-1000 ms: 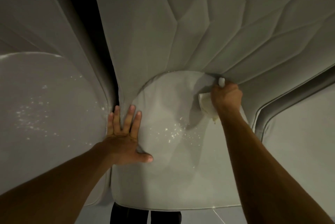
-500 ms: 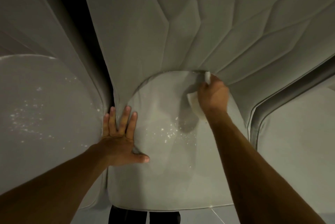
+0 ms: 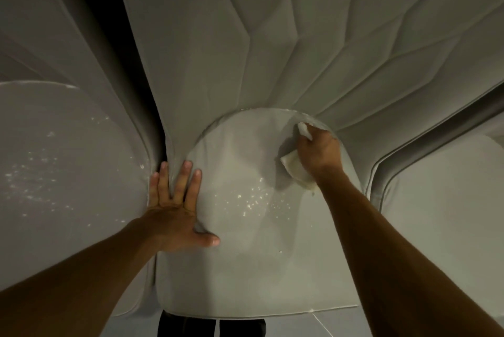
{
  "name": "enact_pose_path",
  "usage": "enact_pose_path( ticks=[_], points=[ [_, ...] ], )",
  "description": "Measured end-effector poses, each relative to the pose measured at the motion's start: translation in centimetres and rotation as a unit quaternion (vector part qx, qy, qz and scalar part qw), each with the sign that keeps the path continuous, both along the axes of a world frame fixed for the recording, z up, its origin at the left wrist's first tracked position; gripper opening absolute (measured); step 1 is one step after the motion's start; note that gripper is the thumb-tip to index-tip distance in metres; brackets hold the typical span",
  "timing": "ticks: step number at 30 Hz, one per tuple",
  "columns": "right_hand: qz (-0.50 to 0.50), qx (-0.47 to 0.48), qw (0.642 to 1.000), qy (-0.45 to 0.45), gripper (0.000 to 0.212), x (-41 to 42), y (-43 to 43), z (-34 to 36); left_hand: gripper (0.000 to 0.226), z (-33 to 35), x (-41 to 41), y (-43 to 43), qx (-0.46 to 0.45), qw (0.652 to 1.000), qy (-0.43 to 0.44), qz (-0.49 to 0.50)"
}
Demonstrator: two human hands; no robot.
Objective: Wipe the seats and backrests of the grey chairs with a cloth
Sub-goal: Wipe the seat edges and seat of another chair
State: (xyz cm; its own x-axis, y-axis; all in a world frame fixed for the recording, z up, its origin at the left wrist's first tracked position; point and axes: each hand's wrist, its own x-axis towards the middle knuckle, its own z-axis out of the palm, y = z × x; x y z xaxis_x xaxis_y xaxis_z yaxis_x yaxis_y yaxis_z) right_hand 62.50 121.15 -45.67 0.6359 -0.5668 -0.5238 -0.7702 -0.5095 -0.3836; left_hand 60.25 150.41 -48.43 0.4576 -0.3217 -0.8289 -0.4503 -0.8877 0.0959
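A grey chair fills the middle of the view, its seat [image 3: 245, 268] below and its quilted backrest [image 3: 272, 37] above. White crumbs [image 3: 251, 200] lie scattered on the seat's centre. My right hand [image 3: 319, 154] grips a pale cloth [image 3: 294, 170] and presses it on the seat's back right edge, where seat meets backrest. My left hand [image 3: 174, 208] lies flat with fingers spread on the seat's left edge.
Another grey chair seat [image 3: 62, 186] with white crumbs stands close on the left, separated by a dark gap [image 3: 161, 146]. A third grey seat [image 3: 450, 214] is on the right. A dark chair leg [image 3: 212, 328] and pale floor show below.
My right hand slid the cloth left along the seam between seat and backrest, then back toward the right. My left hand stayed pressed on the seat's left edge.
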Motion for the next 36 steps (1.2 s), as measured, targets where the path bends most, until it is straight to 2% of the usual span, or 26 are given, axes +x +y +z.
enact_pose_path(
  ticks=[3, 8, 11, 15, 18, 20, 22, 25, 29, 32, 36],
  points=[
    [-0.078, 0.012, 0.994, -0.072, 0.039, 0.1, 1.3, -0.1, 0.146, -0.5, -0.2, 0.3, -0.029, 1.000, -0.005, 0.010],
    [-0.074, 0.010, 0.996, -0.056, 0.036, 2.6, 2.2, -1.2, 0.144, -1.3, -0.2, 0.6, -0.030, 0.999, -0.015, -0.006],
    [-0.019, -0.001, 1.000, 0.004, 0.035, 3.1, 2.0, -1.3, 0.148, -1.8, -0.4, 1.2, -0.082, 0.994, -0.068, 0.007],
    [0.053, 0.000, 0.997, 0.050, 0.037, 2.7, 1.1, -0.5, 0.152, -2.7, -0.7, 1.6, -0.046, 0.996, -0.075, 0.009],
    [0.060, 0.012, 0.998, 0.018, 0.035, 1.2, 1.0, 0.0, 0.152, -3.3, -0.9, 1.6, -0.065, 0.994, -0.089, 0.008],
    [0.002, 0.026, 1.000, -0.018, 0.035, 0.5, 1.0, 0.1, 0.151, -3.5, -1.0, 1.6, -0.075, 0.993, -0.088, 0.012],
    [-0.032, 0.025, 0.999, -0.008, 0.044, 0.8, 0.6, -0.4, 0.151, -3.6, -1.0, 1.6, -0.082, 0.992, -0.093, 0.015],
    [-0.007, -0.010, 0.999, 0.037, 0.050, 2.1, 0.0, -1.4, 0.152, -3.7, -1.0, 1.6, -0.086, 0.990, -0.112, 0.005],
    [0.017, -0.039, 0.999, 0.034, 0.044, 2.7, 0.7, -1.6, 0.152, -4.0, -1.1, 1.8, -0.094, 0.989, -0.115, 0.002],
    [0.049, -0.040, 0.997, 0.034, 0.040, 2.8, 1.4, -1.4, 0.152, -4.0, -1.0, 1.7, -0.104, 0.985, -0.140, -0.003],
    [0.090, -0.010, 0.996, 0.012, 0.030, 2.8, 2.0, -1.2, 0.153, -3.8, -0.8, 1.9, -0.101, 0.988, -0.120, -0.016]
  ],
)
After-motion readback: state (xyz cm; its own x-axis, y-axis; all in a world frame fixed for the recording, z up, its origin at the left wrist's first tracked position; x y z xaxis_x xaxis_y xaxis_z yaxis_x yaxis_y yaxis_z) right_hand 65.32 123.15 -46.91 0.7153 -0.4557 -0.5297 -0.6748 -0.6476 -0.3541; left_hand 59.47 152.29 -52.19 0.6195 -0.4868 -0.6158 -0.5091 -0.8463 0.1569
